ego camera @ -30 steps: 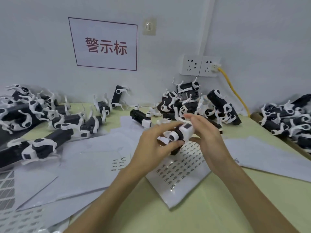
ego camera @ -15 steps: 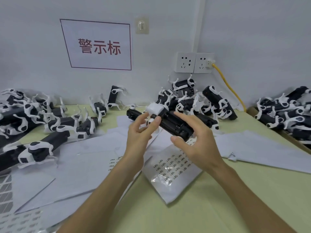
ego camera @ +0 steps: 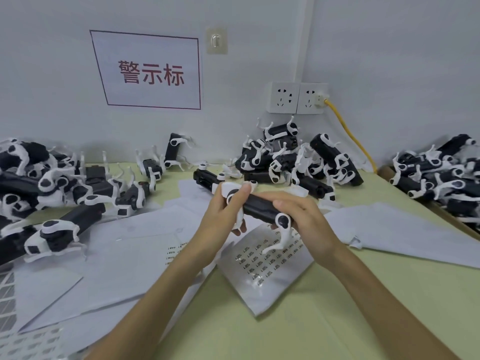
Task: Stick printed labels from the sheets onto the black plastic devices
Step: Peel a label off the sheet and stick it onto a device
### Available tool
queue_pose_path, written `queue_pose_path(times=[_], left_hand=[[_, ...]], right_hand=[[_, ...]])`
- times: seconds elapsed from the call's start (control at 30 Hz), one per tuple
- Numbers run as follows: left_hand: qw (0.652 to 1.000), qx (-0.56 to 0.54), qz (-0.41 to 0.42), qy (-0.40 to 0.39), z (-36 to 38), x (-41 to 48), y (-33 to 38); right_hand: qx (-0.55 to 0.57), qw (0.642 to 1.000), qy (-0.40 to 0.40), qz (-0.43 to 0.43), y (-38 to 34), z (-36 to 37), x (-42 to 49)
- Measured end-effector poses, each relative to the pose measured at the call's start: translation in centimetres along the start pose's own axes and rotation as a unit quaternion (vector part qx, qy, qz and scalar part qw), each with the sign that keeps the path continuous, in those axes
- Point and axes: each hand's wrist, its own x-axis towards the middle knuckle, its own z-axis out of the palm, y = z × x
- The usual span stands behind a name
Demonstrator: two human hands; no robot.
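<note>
Both hands hold one black plastic device (ego camera: 262, 207) with white legs above the table's middle. My left hand (ego camera: 223, 216) grips its left end, thumb lying over the white joint. My right hand (ego camera: 301, 216) wraps the right end, fingers curled over the top. A white leg (ego camera: 281, 237) hangs below the device. Under the hands lies a label sheet (ego camera: 267, 266) with rows of small printed labels. No peeled label is visible on my fingers.
Piles of black-and-white devices lie at the left (ego camera: 52, 188), at the back by the wall (ego camera: 293, 159) and at the right (ego camera: 441, 175). Loose white sheets (ego camera: 124, 245) cover the yellow-green table (ego camera: 259, 331). A yellow cable (ego camera: 348, 133) runs down from the wall socket.
The device was turned from end-on to lying across, then lowered and levelled. My left thumb now lies on top of its left end; the right fingers wrap over the right end.
</note>
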Motion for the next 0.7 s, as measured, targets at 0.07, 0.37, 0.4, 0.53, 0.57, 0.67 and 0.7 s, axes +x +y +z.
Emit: queue_pose_path(times=[0.07,0.37,0.4,0.53,0.57,0.67,0.7], left_hand=[[1.0,-0.01,-0.014,-0.017,0.01,-0.12,0.05],[0.998,-0.039,-0.039,-0.023,0.45,-0.68,0.76],[0.998,-0.045,-0.038,-0.018,0.47,-0.7,0.76],[0.998,-0.05,-0.04,0.012,0.38,-0.47,0.52],[0.998,-0.049,-0.037,0.016,0.34,-0.37,0.45],[0.999,-0.045,-0.012,0.015,0.16,-0.36,0.33],[0.999,-0.046,-0.002,0.014,0.03,-0.38,0.3]], right_hand=[[-0.015,0.999,-0.029,-0.028,-0.1,0.2,-0.18],[-0.053,0.992,-0.021,-0.112,-0.39,0.79,-0.74],[-0.067,0.99,0.002,-0.122,-0.38,0.84,-0.79],[-0.13,0.973,0.115,-0.15,-0.09,0.9,-0.77],[-0.136,0.97,0.13,-0.157,-0.02,0.88,-0.78],[-0.139,0.974,0.122,-0.133,0.06,0.66,-0.62],[-0.136,0.979,0.1,-0.113,0.09,0.56,-0.51]])
